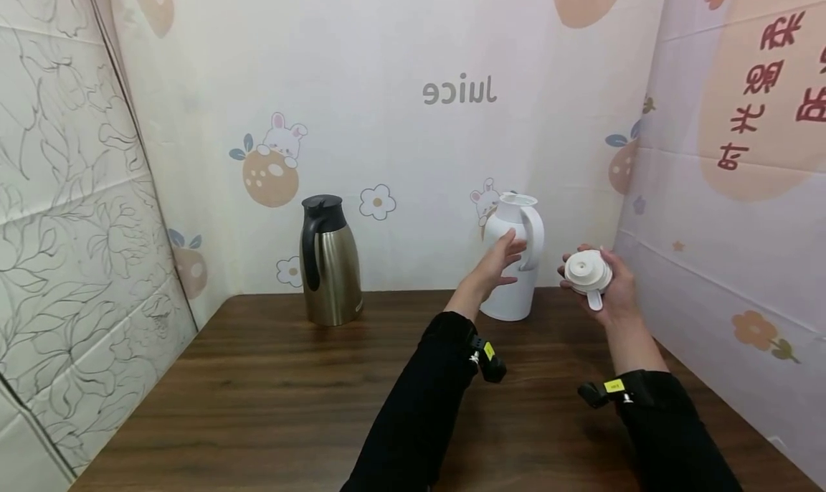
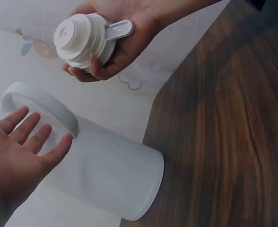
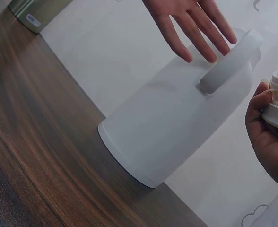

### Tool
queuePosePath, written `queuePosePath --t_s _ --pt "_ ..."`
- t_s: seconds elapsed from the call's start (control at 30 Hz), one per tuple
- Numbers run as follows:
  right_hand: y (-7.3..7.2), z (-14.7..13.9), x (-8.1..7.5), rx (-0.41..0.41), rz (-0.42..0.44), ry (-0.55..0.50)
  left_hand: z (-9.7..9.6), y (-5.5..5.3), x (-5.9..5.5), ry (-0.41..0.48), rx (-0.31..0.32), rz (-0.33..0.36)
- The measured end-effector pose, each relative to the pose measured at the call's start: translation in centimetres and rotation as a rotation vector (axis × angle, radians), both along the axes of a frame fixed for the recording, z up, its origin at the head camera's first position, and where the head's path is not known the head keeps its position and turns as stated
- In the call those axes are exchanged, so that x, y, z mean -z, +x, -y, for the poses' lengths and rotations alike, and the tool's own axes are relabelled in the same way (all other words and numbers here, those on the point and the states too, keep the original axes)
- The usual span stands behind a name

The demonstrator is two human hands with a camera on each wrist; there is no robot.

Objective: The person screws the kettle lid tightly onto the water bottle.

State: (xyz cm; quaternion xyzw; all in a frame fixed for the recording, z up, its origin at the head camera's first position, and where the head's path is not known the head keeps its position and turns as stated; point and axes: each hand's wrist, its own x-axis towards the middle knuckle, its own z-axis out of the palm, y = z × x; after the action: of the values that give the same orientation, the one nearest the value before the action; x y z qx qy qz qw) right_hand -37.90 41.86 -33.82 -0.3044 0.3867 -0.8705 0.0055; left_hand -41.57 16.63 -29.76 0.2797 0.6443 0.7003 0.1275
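A white thermos jug (image 1: 510, 291) stands upright near the table's back edge, its top uncovered and its handle on the right. My left hand (image 1: 493, 270) is in front of the jug, fingers spread and fairly straight, holding nothing; in the left wrist view its fingertips (image 2: 65, 139) overlap the handle (image 2: 44, 101). Off to the jug's right, my right hand (image 1: 616, 287) grips the white jug lid (image 1: 587, 270) in the air. The lid's stepped underside faces me, and a small lever tab (image 2: 120, 30) sticks out from its side.
On the left of the table (image 1: 271, 406) stands a steel thermos jug (image 1: 335, 277) with a black top and handle. A patterned backdrop (image 1: 400, 133) rises right behind the table, and a side panel (image 1: 723, 262) borders it on the right.
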Motion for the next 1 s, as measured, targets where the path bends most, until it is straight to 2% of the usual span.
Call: queuePosePath --t_s 0.27,0.53,0.63,0.77,1.0 --pt "-0.3 0.1 0.0 0.014 0.005 0.013 -1.1 -0.3 0.1 0.041 0.021 0.037" --pt "0.0 -0.1 0.1 0.039 0.027 0.005 -0.9 -0.3 0.2 0.055 0.048 0.05" --pt "0.0 -0.1 0.1 0.065 0.047 0.005 -0.4 -0.3 0.4 0.028 0.049 0.014" --pt "0.1 -0.2 0.1 0.08 0.059 0.002 0.3 -0.2 0.5 -0.038 0.009 -0.064" --pt "0.1 -0.5 0.3 0.041 0.048 -0.017 1.5 0.0 0.1 -0.092 -0.037 -0.128"
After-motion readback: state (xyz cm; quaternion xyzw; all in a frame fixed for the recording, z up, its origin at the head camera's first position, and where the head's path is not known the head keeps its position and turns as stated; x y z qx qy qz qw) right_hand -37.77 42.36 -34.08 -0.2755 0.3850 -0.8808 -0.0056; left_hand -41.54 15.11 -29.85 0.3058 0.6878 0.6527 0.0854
